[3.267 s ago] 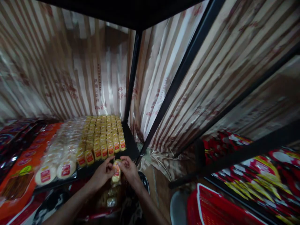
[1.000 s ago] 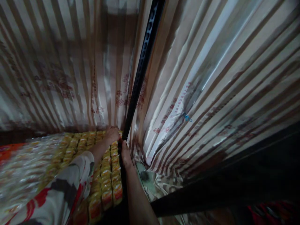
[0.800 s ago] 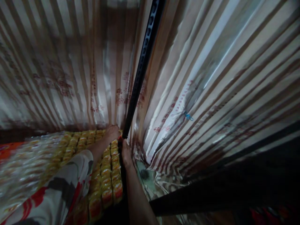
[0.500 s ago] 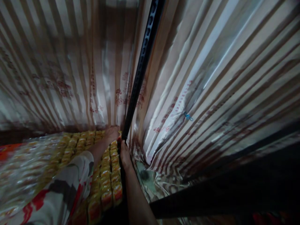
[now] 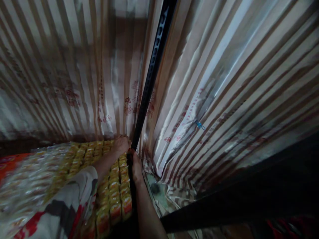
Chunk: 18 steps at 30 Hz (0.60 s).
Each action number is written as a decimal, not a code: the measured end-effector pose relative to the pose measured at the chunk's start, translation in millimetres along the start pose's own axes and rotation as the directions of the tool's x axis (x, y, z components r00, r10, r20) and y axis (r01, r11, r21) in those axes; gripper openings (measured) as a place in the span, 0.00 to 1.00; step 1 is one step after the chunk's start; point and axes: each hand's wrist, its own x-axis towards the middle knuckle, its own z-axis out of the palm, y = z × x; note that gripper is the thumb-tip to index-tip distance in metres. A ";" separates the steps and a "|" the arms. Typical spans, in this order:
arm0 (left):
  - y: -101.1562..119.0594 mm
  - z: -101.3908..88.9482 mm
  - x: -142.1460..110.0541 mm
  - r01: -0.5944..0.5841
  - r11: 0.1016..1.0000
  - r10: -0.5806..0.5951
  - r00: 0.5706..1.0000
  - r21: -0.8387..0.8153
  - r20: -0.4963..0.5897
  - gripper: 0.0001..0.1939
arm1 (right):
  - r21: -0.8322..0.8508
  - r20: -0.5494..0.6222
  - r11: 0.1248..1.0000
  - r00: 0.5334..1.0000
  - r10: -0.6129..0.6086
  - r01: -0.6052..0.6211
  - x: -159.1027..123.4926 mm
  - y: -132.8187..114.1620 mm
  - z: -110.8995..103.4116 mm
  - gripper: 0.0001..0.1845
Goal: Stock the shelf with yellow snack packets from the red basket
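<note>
My left hand [image 5: 122, 144] reaches over rows of small yellow wrapped packets [image 5: 114, 196] to the far end of the rightmost row, beside a black perforated post [image 5: 152, 63]. Its fingers are curled; what they hold, if anything, is hidden. My right hand [image 5: 136, 167] is along the right side of the same row, just below the post's foot. Its fingertips are near those of my left hand and partly hidden in the dark. A patterned sleeve [image 5: 62, 205] on my left arm covers part of the packets.
Clear-wrapped pale packets [image 5: 37, 179] lie left of the yellow ones, with an orange package [image 5: 11, 164] beyond. Striped plastic sheeting [image 5: 82, 66] hangs behind and to the right, with a blue tie [image 5: 200, 125]. A dark bar [image 5: 211, 205] crosses the lower right.
Earlier, both hands held a yellow wrapped packet at the front of the rows; now they are at the back corner by the post. Over the last second the hands have shifted only slightly.
</note>
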 end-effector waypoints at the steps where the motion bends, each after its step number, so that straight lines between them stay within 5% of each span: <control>1: 3.6 -4.6 -5.2 0.002 1.000 -0.002 1.000 0.000 -0.013 0.13 | 0.008 -0.008 1.000 1.000 0.007 -0.007 -3.0 -2.4 -2.0 0.28; 6: 28.2 -27.0 -41.7 0.009 0.990 -0.042 0.970 -0.140 -0.238 0.14 | 0.095 -0.081 0.995 0.997 0.011 -0.003 -27.6 -14.2 -8.4 0.28; 10: 52.4 -45.9 -96.1 -0.071 0.918 -0.076 0.934 -0.389 -0.348 0.12 | 0.122 -0.102 0.992 0.995 0.000 0.012 -68.1 -31.3 -6.9 0.28; 15: 68.9 -64.3 -213.2 -0.132 0.764 -0.003 0.978 -0.631 -0.207 0.14 | -0.024 -0.204 0.998 0.977 -0.059 0.055 -151.1 -48.6 -11.1 0.22; 18: 63.4 -56.6 -296.0 -0.048 0.703 0.005 0.998 -0.710 -0.063 0.15 | -0.118 -0.221 0.992 0.973 -0.065 0.039 -210.8 -42.2 -21.3 0.21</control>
